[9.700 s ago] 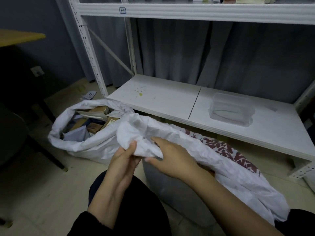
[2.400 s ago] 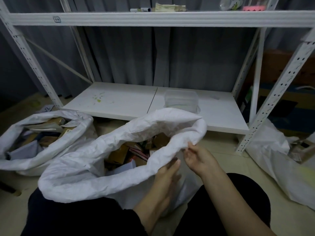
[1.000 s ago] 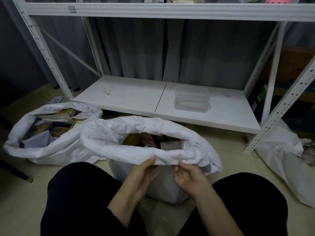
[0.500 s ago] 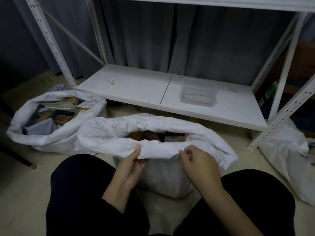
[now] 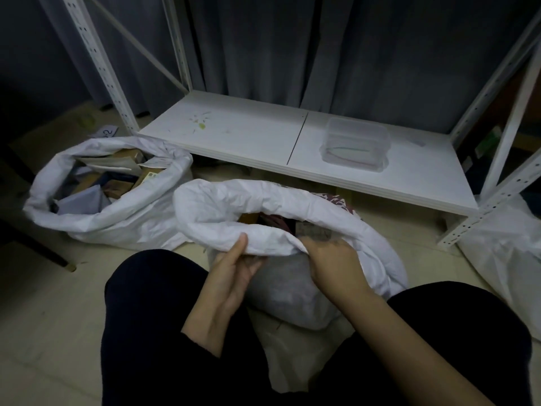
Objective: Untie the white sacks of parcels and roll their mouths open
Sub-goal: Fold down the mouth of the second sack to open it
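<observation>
The white sack in work stands on the floor between the person's knees, just in front of the low shelf. Its mouth is open and the near edge is turned into a thick cuff. The left hand holds this cuff from below with the thumb laid on top, so its grip is narrow and closed on the cloth. The right hand is a little blurred, but its fingers are tucked under the fold and its grip seems to pinch the cuff too.

To do this step well, I think both hands should turn the cuff outward and down together. Then they should move along the rim in small steps, so that the roll is even all around. The fingers should stay outside, so that no parcels are caught. The second sack, touching on the left, shows the wanted result.
</observation>
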